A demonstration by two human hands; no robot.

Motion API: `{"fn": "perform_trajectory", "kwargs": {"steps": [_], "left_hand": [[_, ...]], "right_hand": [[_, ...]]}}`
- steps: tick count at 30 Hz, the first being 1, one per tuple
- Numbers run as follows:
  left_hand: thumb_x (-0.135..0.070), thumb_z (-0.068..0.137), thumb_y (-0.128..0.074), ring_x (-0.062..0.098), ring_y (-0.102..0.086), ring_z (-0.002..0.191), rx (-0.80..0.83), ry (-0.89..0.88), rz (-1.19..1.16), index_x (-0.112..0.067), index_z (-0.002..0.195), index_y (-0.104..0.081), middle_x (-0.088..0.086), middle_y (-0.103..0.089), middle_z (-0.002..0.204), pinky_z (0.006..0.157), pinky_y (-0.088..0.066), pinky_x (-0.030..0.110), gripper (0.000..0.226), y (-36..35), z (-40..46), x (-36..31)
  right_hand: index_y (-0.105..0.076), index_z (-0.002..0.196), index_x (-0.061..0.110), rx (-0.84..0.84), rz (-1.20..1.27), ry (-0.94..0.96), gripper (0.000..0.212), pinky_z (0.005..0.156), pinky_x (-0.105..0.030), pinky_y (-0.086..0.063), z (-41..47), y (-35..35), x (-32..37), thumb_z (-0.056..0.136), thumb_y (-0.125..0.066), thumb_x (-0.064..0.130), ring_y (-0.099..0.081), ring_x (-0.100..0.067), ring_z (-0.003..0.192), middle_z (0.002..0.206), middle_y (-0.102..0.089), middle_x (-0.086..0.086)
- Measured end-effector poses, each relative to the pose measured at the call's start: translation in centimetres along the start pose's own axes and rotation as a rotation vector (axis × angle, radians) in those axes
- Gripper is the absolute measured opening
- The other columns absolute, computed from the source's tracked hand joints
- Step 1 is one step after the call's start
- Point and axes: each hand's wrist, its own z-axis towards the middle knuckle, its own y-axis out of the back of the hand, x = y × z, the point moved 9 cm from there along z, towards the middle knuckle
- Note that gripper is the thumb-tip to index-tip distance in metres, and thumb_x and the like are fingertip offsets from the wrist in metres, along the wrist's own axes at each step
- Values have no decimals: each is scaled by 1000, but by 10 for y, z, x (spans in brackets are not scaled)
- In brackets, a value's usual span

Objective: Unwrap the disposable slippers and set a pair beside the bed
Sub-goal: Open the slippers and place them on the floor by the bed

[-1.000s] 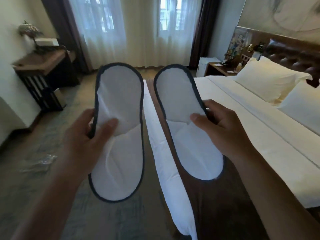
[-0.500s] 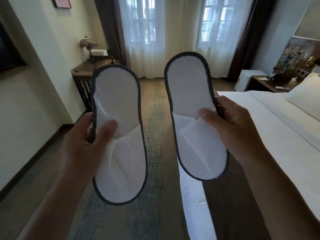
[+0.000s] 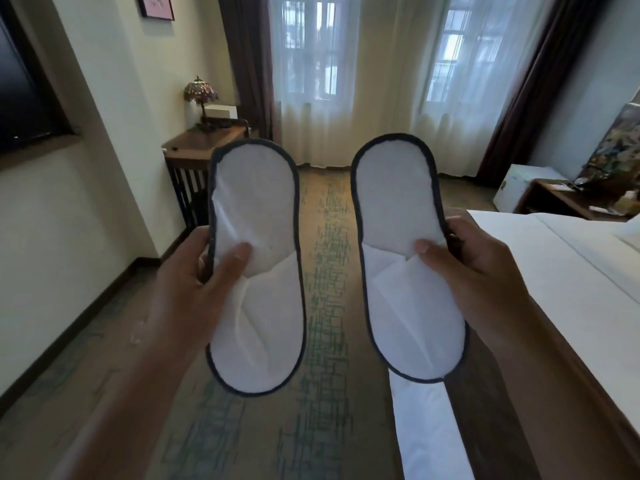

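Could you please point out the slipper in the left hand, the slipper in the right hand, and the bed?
left slipper (image 3: 258,306): head view, flattened upper.
right slipper (image 3: 398,188): head view, insole.
bed (image 3: 568,271): head view, white sheet.

Both slippers, left slipper (image 3: 258,289) and right slipper (image 3: 405,271), were thin white matt cloth, slightly fuzzy on the insole, edged in dark fabric piping. Bed (image 3: 571,271) sheets were smooth white matt cloth. Carpet (image 3: 325,427) was woven, rough, patterned green-brown. Side bench (image 3: 194,147) was dark polished wood. Lamp (image 3: 201,93) shade looked like stained glass. Curtains (image 3: 346,81) were sheer fabric.
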Motion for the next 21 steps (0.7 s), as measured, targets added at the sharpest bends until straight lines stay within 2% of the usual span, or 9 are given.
{"fn": "perform_trajectory", "kwargs": {"steps": [3,5,7,9,13,15,17,19,21], "left_hand": [[-47,88,-62,-2,-64,65,22,15,2,-42,89,-60,-20,-68,76,58,-52,33,6,-10,36,28],[-48,89,-60,6,-69,78,20,11,2,-42,107,-59,-13,-71,87,68,-59,44,19,-22,56,42],[-39,95,-63,-1,-69,83,37,7,-10,-36,122,-54,-14,-70,96,75,-59,41,29,-38,74,53],[-37,95,-63,-10,-66,84,74,6,-6,-39,126,-52,-20,-68,99,72,-57,31,33,-54,91,62],[-32,94,-62,-10,-67,93,93,25,-25,-31,135,-53,-19,-69,111,69,-51,10,42,-80,129,84],[-34,96,-62,-10,-65,100,73,5,15,-33,144,-46,-18,-67,120,76,-52,11,51,-87,150,89],[-46,93,-62,-5,-62,108,64,-16,61,-40,151,-34,-25,-61,126,84,-52,21,64,-95,171,93],[-56,88,-61,0,-63,104,57,10,78,-49,151,-24,-30,-58,124,80,-50,23,73,-102,188,101],[-59,86,-59,-2,-62,96,54,20,113,-55,150,-20,-20,-61,121,74,-49,21,75,-110,207,112]], "right_hand": [[-61,105,34,26,-46,-12,12,64,-22,-61,19,-23,-12,96,-62,42,-69,-1,89,92,-69,19],[-62,102,29,16,-72,-24,13,61,-10,-55,31,-32,-23,94,-63,40,-68,2,87,89,-69,17],[-63,100,27,1,-75,-37,14,58,-10,-54,47,-38,-38,92,-62,38,-68,1,84,86,-70,13],[-64,100,28,-8,-59,-52,18,58,-12,-55,67,-41,-54,90,-61,42,-69,-2,84,86,-71,11],[-63,96,30,-9,-39,-67,8,61,-18,-56,112,-45,-87,94,-64,38,-69,-6,85,93,-69,15],[-64,93,27,-12,-8,-64,16,58,-20,-56,135,-47,-101,90,-63,43,-70,-11,80,89,-70,10],[-66,91,23,3,36,-92,23,55,-27,-57,156,-52,-119,88,-63,45,-71,-19,73,85,-71,2],[-67,91,18,30,72,-112,26,52,-28,-56,176,-61,-139,87,-64,44,-70,-23,68,81,-71,-4],[-67,89,15,66,77,-114,27,51,-28,-53,200,-72,-157,88,-65,42,-68,-27,65,77,-69,-10]]}}
